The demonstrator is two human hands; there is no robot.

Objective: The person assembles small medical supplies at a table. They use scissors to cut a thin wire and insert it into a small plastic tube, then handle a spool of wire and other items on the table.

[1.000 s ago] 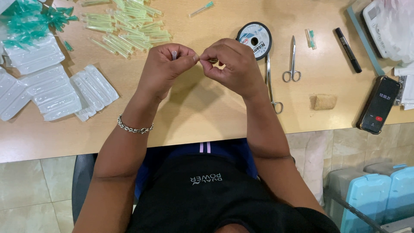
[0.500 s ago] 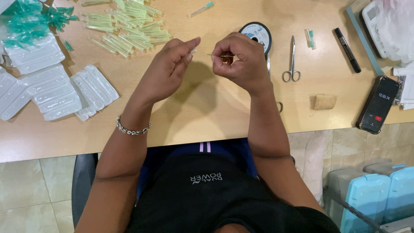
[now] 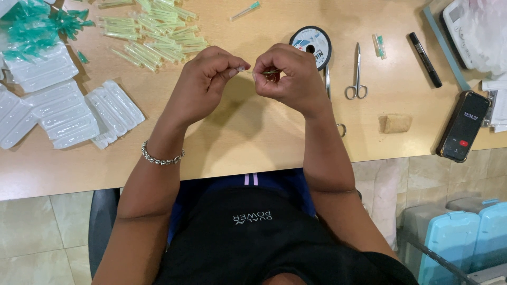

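Note:
My right hand (image 3: pixel 288 76) is closed around a thin green-tipped needle (image 3: pixel 266 72) that points left toward my other hand. My left hand (image 3: pixel 206 84) pinches its thumb and forefinger just beside the needle's tip; a very fine thread may be between those fingers, but I cannot make it out. Both hands hover above the wooden table (image 3: pixel 248 132). A round spool of line (image 3: pixel 310 46) lies just behind my right hand. A heap of pale green capped needles (image 3: pixel 153 34) lies behind my left hand.
Clear plastic trays (image 3: pixel 58 111) and teal caps (image 3: pixel 31 26) fill the left side. Small scissors (image 3: pixel 357 74), long forceps (image 3: pixel 328 87), a black pen (image 3: pixel 425 59), a brown sponge piece (image 3: pixel 395 123) and a black phone (image 3: pixel 465 126) lie on the right. Blue cases (image 3: pixel 465 237) stand on the floor.
My hands were touching a second ago, drew apart half a second ago, and have come close together again, the left fingers now curled into a pinch at the needle's tip.

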